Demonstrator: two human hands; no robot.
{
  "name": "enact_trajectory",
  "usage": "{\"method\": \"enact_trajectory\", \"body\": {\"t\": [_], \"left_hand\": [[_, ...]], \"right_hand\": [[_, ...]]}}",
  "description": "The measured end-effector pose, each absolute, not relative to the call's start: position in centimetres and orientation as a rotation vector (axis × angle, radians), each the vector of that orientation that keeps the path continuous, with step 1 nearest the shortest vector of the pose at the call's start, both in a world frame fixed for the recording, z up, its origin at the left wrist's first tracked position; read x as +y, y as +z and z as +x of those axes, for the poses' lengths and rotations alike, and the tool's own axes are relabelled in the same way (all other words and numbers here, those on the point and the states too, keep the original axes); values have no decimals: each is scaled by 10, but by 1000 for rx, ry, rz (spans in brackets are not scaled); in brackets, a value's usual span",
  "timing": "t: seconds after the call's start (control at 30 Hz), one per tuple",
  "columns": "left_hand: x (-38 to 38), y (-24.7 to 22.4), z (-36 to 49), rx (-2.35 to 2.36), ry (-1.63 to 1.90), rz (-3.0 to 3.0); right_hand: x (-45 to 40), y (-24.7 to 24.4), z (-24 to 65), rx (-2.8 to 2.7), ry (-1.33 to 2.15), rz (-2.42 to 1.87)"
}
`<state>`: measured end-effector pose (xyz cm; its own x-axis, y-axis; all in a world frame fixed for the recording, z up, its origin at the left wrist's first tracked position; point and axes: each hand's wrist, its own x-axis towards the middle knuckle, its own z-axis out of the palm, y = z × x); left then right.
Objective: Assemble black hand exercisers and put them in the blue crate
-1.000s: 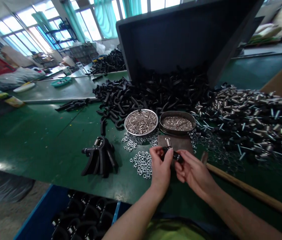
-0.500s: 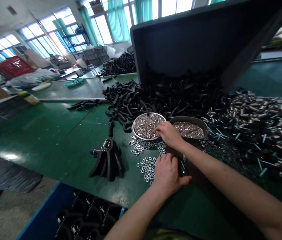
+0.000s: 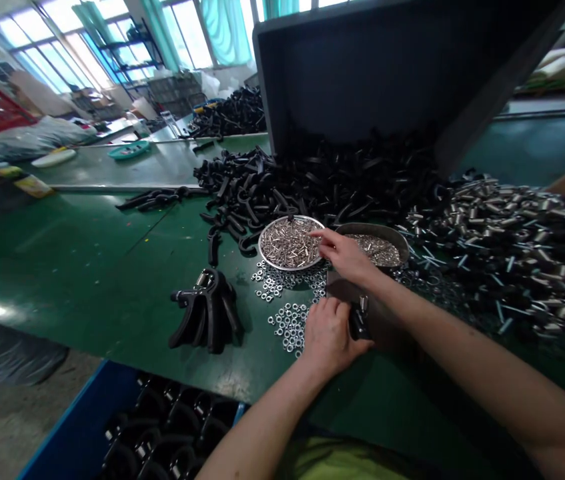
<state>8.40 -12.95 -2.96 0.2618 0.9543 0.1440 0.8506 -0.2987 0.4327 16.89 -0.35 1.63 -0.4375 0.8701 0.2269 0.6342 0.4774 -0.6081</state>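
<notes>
My left hand (image 3: pixel 329 331) is closed around a black hand grip strengthener (image 3: pixel 359 323) with a metal spring; the fingers cover much of it. My right hand (image 3: pixel 346 257) reaches over the edge of a round metal dish (image 3: pixel 261 250) of small metal pins (image 3: pixel 289 243). Its index finger is stretched out above the pins, apart from the others, which are bent; nothing shows in it. Loose nuts (image 3: pixel 289 327) lie on the green table left of my left hand. Farther left stand several black hand grip strengtheners (image 3: pixel 212 313), bunched together.
Behind the dish spreads a heap of black plastic handles (image 3: pixel 257 190) beneath a tipped grey bin (image 3: pixel 387 73). A metal tray (image 3: pixel 397 233) of small parts adjoins the dish. Springs and bolts (image 3: pixel 492 227) pile up at right. A blue crate (image 3: pixel 69 427) of black grips sits below the table edge.
My right index finger has stretched out over the pins, where the fingers were bunched at the dish's edge. My left hand keeps its hold. The whole view has shifted slightly.
</notes>
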Motion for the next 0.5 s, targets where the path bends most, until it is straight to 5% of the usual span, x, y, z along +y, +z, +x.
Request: {"method": "enact_trajectory", "body": {"t": [0.17,0.5], "left_hand": [[-129,-31,82,1645,578,2262],[-131,-28,83,1651,556,2260]], "right_hand": [[-56,10,226,-1839,997,-1285],[-84,-26,239,-2186,571,-1310]]}}
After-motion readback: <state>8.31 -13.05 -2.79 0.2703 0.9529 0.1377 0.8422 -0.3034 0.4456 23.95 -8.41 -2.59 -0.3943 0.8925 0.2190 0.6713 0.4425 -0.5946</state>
